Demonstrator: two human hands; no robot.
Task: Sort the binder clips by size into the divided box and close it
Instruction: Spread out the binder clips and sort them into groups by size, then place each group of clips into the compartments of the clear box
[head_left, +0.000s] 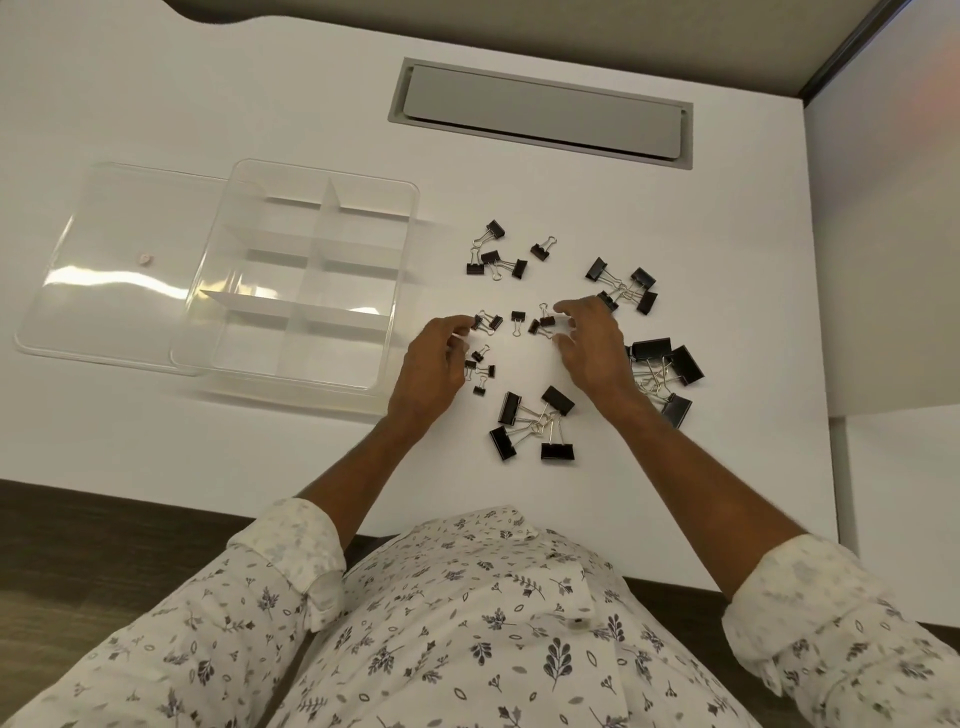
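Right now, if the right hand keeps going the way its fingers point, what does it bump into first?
Probably the small binder clips just past the right hand's fingertips; its open grip looks nearly around them, though height is unclear.

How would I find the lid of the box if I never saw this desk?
Start at the grey hatch set into the white desk, then look down and left to the clear divided box. The lid is the flat clear sheet tucked partly under the box's left side. Unlike the box, it has no dividers.

Black binder clips (557, 399) with silver handles, clear divided box (306, 275), white desk (208, 93), leaf-print sleeves (291, 540).
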